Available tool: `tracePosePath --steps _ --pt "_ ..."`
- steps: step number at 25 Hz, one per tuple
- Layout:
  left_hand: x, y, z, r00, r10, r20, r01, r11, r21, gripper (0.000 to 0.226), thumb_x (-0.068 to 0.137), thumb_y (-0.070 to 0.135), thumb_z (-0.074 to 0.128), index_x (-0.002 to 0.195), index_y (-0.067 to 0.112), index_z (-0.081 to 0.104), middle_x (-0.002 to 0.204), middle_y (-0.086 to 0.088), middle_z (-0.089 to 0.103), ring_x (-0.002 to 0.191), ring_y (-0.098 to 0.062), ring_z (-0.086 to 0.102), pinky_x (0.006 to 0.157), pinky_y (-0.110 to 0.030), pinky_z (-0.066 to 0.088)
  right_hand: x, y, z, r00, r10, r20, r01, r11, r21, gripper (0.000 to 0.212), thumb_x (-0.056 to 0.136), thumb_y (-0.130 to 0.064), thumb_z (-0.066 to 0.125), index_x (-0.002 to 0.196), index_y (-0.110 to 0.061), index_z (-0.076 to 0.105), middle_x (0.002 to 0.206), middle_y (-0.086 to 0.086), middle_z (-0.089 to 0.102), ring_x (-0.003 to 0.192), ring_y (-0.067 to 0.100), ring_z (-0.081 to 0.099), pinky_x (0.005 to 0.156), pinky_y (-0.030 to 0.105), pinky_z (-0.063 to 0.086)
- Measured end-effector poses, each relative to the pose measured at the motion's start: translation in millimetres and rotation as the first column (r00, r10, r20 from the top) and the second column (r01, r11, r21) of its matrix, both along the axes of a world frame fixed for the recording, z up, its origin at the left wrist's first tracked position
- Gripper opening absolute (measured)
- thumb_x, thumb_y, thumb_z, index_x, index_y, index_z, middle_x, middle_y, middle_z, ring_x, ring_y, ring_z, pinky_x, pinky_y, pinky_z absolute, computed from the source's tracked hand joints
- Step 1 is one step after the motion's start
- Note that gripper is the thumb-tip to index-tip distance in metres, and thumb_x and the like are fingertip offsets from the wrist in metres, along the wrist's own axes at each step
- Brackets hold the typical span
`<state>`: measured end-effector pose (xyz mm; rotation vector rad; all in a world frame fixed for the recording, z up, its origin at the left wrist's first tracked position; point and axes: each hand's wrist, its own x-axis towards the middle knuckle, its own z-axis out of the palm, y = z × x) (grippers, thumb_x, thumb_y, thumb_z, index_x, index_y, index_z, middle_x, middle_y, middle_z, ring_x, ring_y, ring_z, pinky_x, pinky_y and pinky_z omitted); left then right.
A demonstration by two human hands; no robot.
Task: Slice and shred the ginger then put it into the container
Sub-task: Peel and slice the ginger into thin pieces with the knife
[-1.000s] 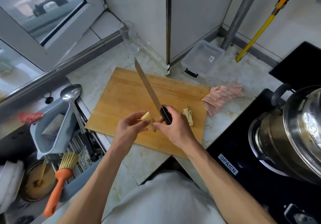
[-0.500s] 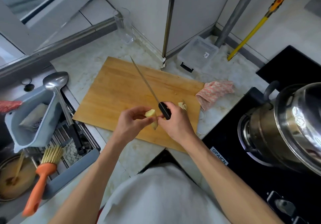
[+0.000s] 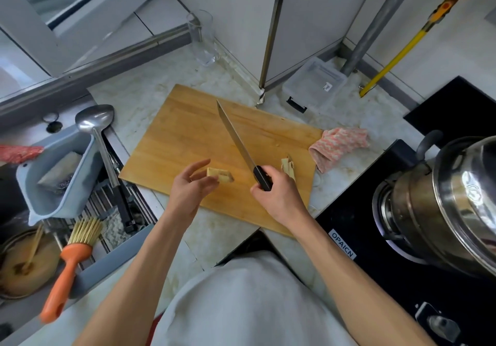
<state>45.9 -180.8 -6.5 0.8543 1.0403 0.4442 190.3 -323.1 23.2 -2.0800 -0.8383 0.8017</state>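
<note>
A peeled ginger piece (image 3: 221, 175) lies on the wooden cutting board (image 3: 188, 131), near its front edge. My left hand (image 3: 189, 187) is just left of it, fingers spread and fairly straight, thumb and fingertips touching its left end. My right hand (image 3: 276, 195) grips the black handle of a knife (image 3: 236, 136), whose blade points to the far left above the board, right of the ginger. Ginger peelings (image 3: 287, 167) lie on the board beside my right hand. The clear plastic container (image 3: 318, 82) stands behind the board, against the wall.
A pink cloth (image 3: 338, 144) lies right of the board. On the stove at the right stands a steel pot (image 3: 456, 198). A sink at the left holds a grey basin (image 3: 53, 184), a ladle (image 3: 94, 122) and an orange brush (image 3: 67, 265). A glass (image 3: 204, 39) stands at the back.
My hands have drawn apart. The left hand, which pinched the ginger against the knife, has opened and the ginger now lies on the board. The knife has moved slightly right.
</note>
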Motion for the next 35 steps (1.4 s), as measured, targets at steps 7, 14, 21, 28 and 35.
tracePosePath --steps 7,14,21,28,35 --pt "-3 -7 -3 0.993 -0.108 -0.046 0.117 0.913 0.391 0.030 0.087 -0.013 0.063 0.095 0.016 0.063 0.096 -0.005 0.071 0.092 -0.011 0.069 0.072 -0.018 0.052 1 -7 -2 0.996 0.025 -0.081 -0.026 1.000 -0.008 0.012 0.093 -0.024 0.065 0.103 -0.017 0.066 0.077 0.006 0.059 0.061 0.015 0.052 0.054 0.033 0.045" --pt "-5 -14 -17 0.971 0.034 -0.236 0.144 0.705 0.695 0.031 0.081 0.005 0.079 0.102 0.018 0.061 0.104 -0.003 0.066 0.094 -0.014 0.066 0.081 -0.021 0.056 0 -12 -5 0.990 0.025 -0.137 -0.024 1.000 0.004 0.011 0.094 -0.024 0.064 0.099 -0.014 0.066 0.069 0.003 0.055 0.054 0.010 0.046 0.051 0.030 0.038" --pt "-10 -30 -34 0.851 0.056 -0.522 0.392 0.593 0.703 0.026 0.080 0.017 0.079 0.100 0.018 0.061 0.090 0.001 0.059 0.079 -0.019 0.053 0.064 -0.026 0.039 -4 -16 -12 0.981 0.050 -0.188 -0.052 0.999 -0.006 0.010 0.093 -0.025 0.062 0.093 -0.015 0.063 0.064 0.000 0.049 0.051 0.012 0.040 0.049 0.030 0.034" --pt "-11 -25 -31 0.880 -0.006 -0.476 0.420 0.479 0.770 0.032 0.079 -0.011 0.066 0.103 0.010 0.069 0.116 -0.004 0.068 0.107 -0.026 0.062 0.089 -0.036 0.051 -4 -19 -11 0.984 0.072 -0.162 -0.074 0.997 -0.005 0.013 0.093 -0.030 0.061 0.088 -0.018 0.061 0.067 0.002 0.053 0.051 0.010 0.042 0.050 0.028 0.037" --pt "-14 -28 -42 0.882 0.000 -0.472 0.444 0.339 0.830 0.025 0.078 -0.014 0.068 0.096 0.003 0.070 0.121 -0.013 0.064 0.108 -0.032 0.063 0.088 -0.031 0.047 1 -24 -9 0.990 0.090 -0.109 -0.095 0.994 -0.050 0.012 0.093 -0.031 0.063 0.099 -0.021 0.066 0.076 0.005 0.066 0.068 0.018 0.059 0.060 0.025 0.045"
